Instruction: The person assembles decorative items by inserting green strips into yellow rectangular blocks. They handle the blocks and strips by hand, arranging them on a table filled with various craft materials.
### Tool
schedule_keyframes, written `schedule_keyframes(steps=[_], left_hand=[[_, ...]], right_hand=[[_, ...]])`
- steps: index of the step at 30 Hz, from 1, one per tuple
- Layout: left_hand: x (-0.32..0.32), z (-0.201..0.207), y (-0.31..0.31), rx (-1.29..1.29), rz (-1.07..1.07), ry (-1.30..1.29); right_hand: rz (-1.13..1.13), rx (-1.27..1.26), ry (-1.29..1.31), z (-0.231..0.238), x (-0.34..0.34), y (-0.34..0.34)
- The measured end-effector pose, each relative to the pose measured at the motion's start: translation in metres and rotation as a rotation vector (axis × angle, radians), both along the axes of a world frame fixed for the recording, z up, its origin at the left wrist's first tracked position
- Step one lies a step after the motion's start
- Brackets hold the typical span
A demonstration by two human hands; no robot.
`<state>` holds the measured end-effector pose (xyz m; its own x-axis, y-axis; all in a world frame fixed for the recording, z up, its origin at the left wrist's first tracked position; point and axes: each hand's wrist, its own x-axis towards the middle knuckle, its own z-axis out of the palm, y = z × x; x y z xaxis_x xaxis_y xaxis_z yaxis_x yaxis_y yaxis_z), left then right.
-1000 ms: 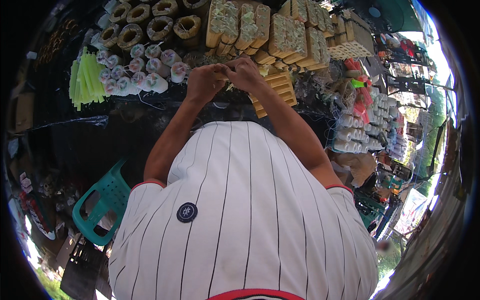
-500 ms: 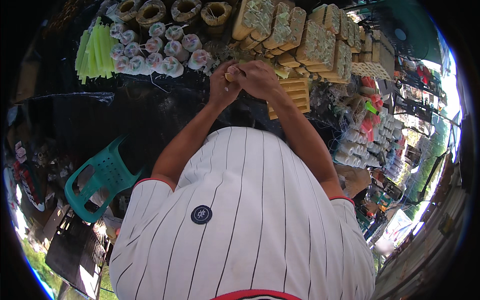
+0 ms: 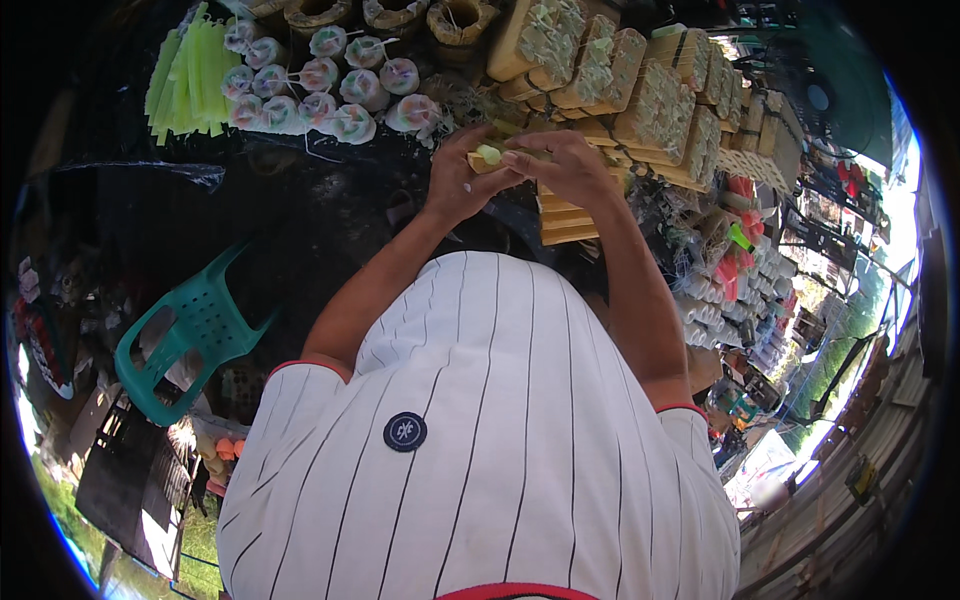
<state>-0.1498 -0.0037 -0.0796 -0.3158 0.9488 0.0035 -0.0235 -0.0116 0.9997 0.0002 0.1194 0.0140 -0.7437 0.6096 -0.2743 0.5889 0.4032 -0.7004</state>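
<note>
My left hand [image 3: 458, 185] is closed around a small yellow block [image 3: 476, 163], only part of which shows. A pale green rounded lump [image 3: 488, 154] sits at the block's end, between my hands. My right hand [image 3: 572, 168] reaches in from the right, thumb and fingers pinched together against the lump. Its fingertips partly hide what they grip. Just beyond my hands are wooden blocks with waxy, speckled tops [image 3: 650, 108]. A yellow slatted wooden piece [image 3: 565, 222] lies below my right wrist.
Pale green sticks [image 3: 190, 80] lie at the far left, beside several white-wrapped rolls [image 3: 355, 122] with coloured ends. Thick hollow tubes [image 3: 460, 18] stand behind. A green plastic chair [image 3: 190, 320] is at my left. White rolls [image 3: 705, 310] are piled at the right.
My hands have moved slightly right and a little apart, the right one more. The pale green lump now shows between them. The view has shifted, so the table goods sit higher.
</note>
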Motion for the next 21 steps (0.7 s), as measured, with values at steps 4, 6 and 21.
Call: schedule_keyframes(steps=[4, 6, 21], left_hand=[[-0.001, 0.015, -0.006, 0.030, 0.022, 0.043], [0.004, 0.020, -0.005, 0.063, 0.101, 0.046], [0.002, 0.010, -0.002, 0.023, 0.044, -0.029]], right_hand=[[-0.309, -0.353, 0.002, -0.009, 0.003, -0.017], [-0.308, -0.360, 0.047, -0.008, 0.005, -0.021], [-0.257, -0.051, 0.030, 0.000, -0.002, -0.028]])
